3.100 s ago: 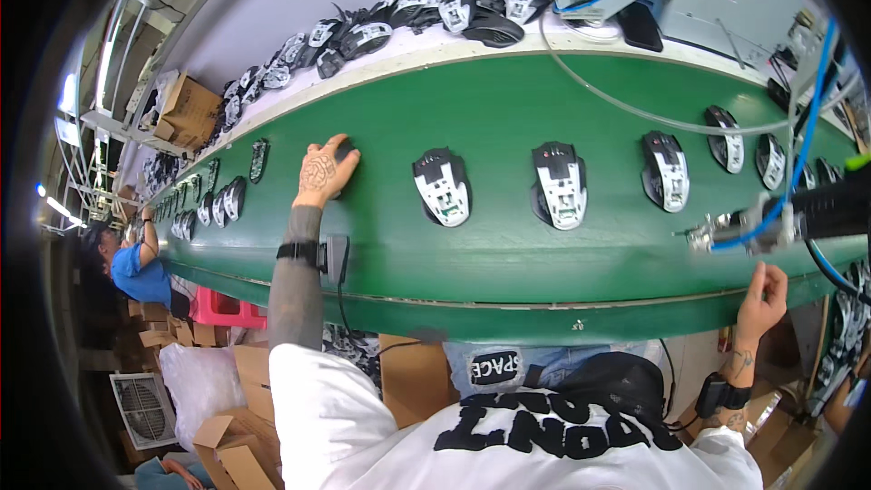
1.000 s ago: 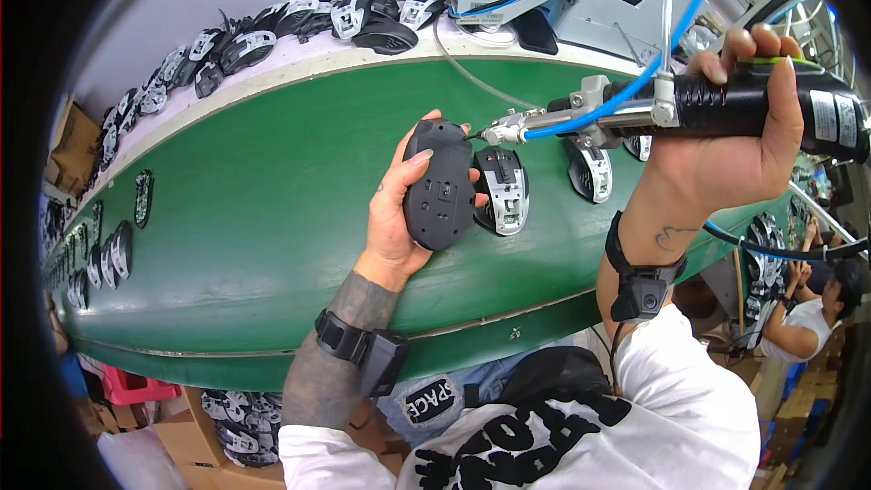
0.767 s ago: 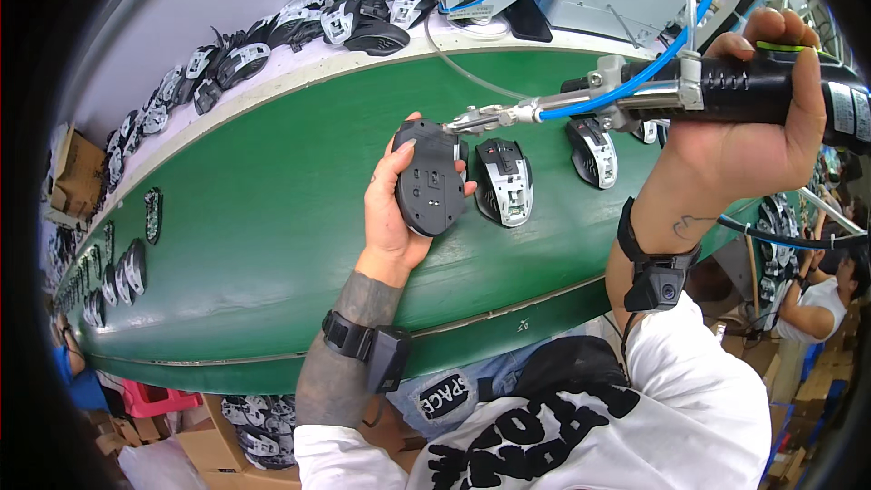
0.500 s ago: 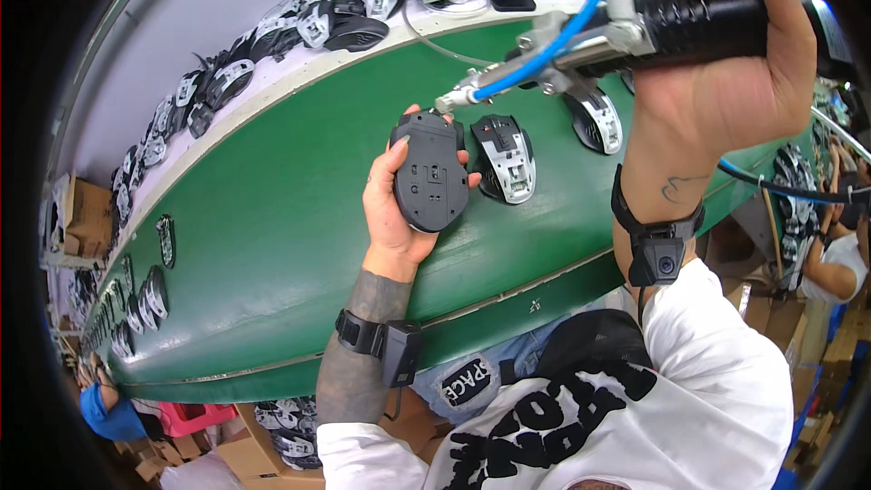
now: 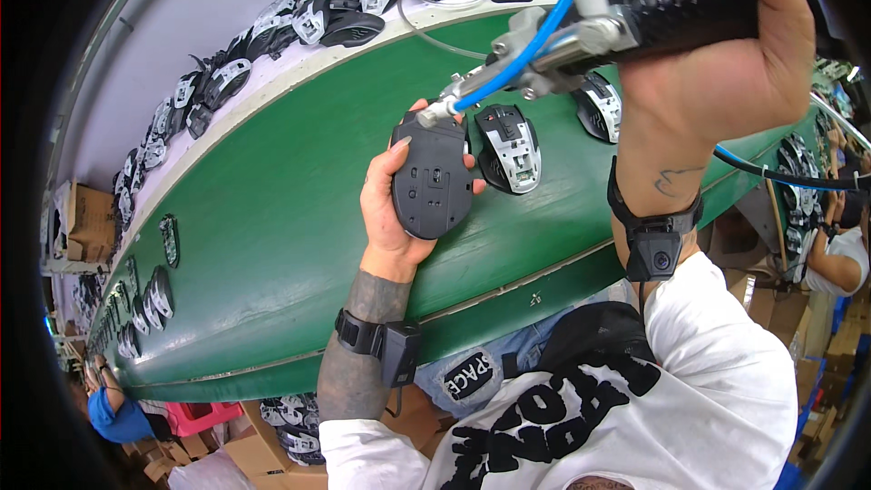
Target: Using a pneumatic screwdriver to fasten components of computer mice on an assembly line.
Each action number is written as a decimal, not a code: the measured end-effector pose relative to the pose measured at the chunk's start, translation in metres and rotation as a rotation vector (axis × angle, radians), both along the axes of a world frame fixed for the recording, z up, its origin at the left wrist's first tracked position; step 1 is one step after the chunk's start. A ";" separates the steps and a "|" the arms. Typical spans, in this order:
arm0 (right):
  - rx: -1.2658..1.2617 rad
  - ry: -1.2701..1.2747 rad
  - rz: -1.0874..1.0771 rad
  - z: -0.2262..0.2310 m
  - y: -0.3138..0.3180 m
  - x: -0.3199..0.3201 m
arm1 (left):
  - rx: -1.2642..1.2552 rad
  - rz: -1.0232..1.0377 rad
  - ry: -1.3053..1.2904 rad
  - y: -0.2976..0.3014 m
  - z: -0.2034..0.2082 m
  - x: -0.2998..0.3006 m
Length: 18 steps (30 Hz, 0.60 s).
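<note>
Found in the left hand (image 5: 386,218): a dark mouse (image 5: 434,186), held bottom-up above the green bench (image 5: 272,245), clasped between thumb on one edge and fingers round the other, with no gap evident. Found in the right hand (image 5: 721,82): a black screwdriver (image 5: 689,14), gripped round the body, slanted down and left to a metal tip (image 5: 437,113) over the front end of the mouse. Cannot tell whether touching or just above. Judged part-way through on this piece: positioned under the tool, not yet released or set down. Cannot confirm any fastening as complete. Noted as untouched by either hand, so apparently outstanding: a second mouse (image 5: 510,150) with white frame showing, just right of the held piece, and a third mouse (image 5: 599,107) farther right, partly hidden by the right hand. Also noted, of undetermined status: a pile of mice (image 5: 354,0) on the ledge beyond.
</note>
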State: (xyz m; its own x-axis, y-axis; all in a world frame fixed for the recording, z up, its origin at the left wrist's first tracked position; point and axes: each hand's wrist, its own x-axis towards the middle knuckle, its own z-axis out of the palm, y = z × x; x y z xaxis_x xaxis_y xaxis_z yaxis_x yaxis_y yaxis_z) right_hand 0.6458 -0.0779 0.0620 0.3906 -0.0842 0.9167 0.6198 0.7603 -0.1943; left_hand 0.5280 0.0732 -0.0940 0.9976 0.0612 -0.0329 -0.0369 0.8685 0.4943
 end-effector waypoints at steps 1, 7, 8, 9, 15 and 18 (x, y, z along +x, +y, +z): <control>0.075 0.010 -0.085 0.000 0.001 0.003 | 0.095 0.009 0.022 0.002 0.002 -0.001; 0.167 0.219 -0.127 0.005 0.006 -0.016 | 0.547 0.536 0.150 0.023 0.015 0.001; 0.155 0.233 -0.104 0.006 0.008 -0.020 | 0.439 0.580 0.159 0.032 0.014 0.001; 0.142 0.246 -0.080 0.006 0.010 -0.024 | 0.446 0.594 0.160 0.037 0.011 0.003; 0.044 0.306 0.044 0.003 0.017 -0.047 | 0.117 0.487 0.003 0.044 -0.004 0.003; 0.032 0.382 0.077 -0.002 0.017 -0.041 | 0.088 0.474 -0.023 0.039 0.000 0.005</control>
State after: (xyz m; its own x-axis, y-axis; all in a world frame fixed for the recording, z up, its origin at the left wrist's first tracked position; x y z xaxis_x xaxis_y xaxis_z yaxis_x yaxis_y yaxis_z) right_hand 0.6046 -0.0609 0.0599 0.7096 -0.0669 0.7014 0.4479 0.8113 -0.3757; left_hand 0.5329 0.1118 -0.0942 0.8596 0.5108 0.0144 -0.4304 0.7084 0.5594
